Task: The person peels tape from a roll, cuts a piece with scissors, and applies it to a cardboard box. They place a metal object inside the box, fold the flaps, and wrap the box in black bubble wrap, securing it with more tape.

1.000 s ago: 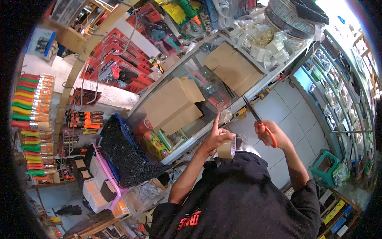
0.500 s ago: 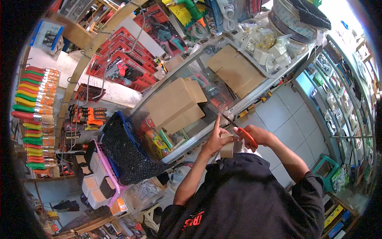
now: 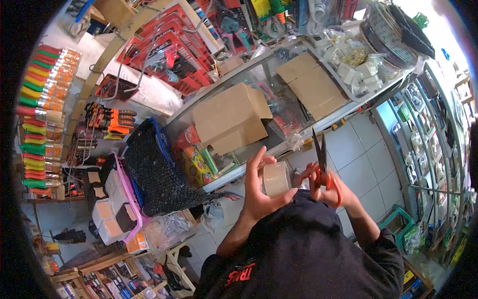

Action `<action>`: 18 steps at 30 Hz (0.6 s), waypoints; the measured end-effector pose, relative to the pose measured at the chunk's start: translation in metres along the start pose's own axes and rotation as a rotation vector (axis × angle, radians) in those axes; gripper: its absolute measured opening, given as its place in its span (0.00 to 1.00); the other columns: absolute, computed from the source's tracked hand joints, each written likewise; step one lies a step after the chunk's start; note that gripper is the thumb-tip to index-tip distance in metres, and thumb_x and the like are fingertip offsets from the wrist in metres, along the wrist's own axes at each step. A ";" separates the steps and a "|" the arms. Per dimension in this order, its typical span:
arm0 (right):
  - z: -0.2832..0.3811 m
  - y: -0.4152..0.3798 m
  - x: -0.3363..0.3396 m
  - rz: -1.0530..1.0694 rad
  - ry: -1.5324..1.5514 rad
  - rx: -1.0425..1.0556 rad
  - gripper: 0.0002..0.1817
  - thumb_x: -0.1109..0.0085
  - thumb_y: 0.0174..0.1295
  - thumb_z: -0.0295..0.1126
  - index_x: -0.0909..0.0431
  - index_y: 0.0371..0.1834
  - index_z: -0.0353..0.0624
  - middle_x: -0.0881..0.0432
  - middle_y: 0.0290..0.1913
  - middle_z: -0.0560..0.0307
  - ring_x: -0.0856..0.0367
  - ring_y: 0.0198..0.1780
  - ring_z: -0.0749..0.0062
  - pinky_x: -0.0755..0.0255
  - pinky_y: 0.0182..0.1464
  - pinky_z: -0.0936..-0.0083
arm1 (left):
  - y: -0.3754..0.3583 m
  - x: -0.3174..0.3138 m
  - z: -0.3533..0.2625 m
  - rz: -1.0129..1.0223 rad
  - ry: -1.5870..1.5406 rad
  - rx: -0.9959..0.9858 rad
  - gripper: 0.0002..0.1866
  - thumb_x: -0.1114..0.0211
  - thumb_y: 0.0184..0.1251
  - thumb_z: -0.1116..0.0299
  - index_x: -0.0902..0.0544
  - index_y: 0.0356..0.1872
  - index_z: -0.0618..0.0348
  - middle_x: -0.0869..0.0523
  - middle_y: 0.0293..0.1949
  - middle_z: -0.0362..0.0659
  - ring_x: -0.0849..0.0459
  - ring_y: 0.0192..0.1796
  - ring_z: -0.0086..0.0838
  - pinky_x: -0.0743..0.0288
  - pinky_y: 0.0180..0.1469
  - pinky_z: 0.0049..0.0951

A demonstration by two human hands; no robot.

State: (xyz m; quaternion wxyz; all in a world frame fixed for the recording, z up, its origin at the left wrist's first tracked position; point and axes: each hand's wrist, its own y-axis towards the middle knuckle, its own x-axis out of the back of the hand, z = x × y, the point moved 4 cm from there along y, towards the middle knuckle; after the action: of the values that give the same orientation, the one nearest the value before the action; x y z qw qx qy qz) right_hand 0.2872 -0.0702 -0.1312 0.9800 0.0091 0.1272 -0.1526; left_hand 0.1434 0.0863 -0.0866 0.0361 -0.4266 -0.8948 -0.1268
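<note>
The scissors (image 3: 322, 159) now point upward, lifted off the tape roll (image 3: 276, 178); the left hand (image 3: 261, 192) cradles the roll, the right hand (image 3: 323, 187) grips the orange handles.

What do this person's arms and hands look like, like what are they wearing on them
Both the left hand and the right hand are bare: no gloves, and no rings or watch that I can make out. The forearms are uncovered too. The person wears a black short-sleeved shirt, its sleeves ending near the elbows, with red lettering on it that is only partly readable.
</note>
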 end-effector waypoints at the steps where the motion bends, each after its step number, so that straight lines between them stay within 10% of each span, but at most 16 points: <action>1: 0.007 -0.002 -0.014 -0.001 -0.032 -0.045 0.29 0.16 0.56 0.43 0.31 0.46 0.46 0.23 0.45 0.64 0.24 0.39 0.85 0.31 0.38 0.82 | -0.001 0.003 -0.008 -0.026 -0.025 -0.025 0.58 0.14 0.48 0.59 0.41 0.79 0.63 0.27 0.60 0.47 0.22 0.60 0.34 0.26 0.68 0.40; 11: 0.022 0.013 -0.071 -0.054 0.025 0.251 0.22 0.23 0.60 0.21 0.35 0.36 0.47 0.10 0.47 0.50 0.12 0.49 0.73 0.21 0.47 0.73 | 0.005 0.029 -0.028 -0.113 -0.123 0.013 0.57 0.14 0.50 0.49 0.36 0.76 0.68 0.31 0.72 0.51 0.25 0.71 0.40 0.28 0.73 0.43; 18: 0.008 0.019 -0.075 -0.047 -0.068 0.281 0.24 0.23 0.59 0.19 0.36 0.38 0.47 0.09 0.48 0.43 0.08 0.45 0.65 0.17 0.41 0.72 | -0.003 0.056 -0.006 -0.019 -0.611 0.375 0.30 0.25 0.69 0.61 0.23 0.66 0.67 0.18 0.63 0.49 0.21 0.67 0.31 0.32 0.72 0.35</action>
State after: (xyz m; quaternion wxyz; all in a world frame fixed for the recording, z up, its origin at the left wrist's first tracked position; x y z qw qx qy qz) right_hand 0.2256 -0.0302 -0.1052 0.9690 0.1380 0.0716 -0.1918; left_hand 0.1054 0.1249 -0.0714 -0.1566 -0.4226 -0.8758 0.1727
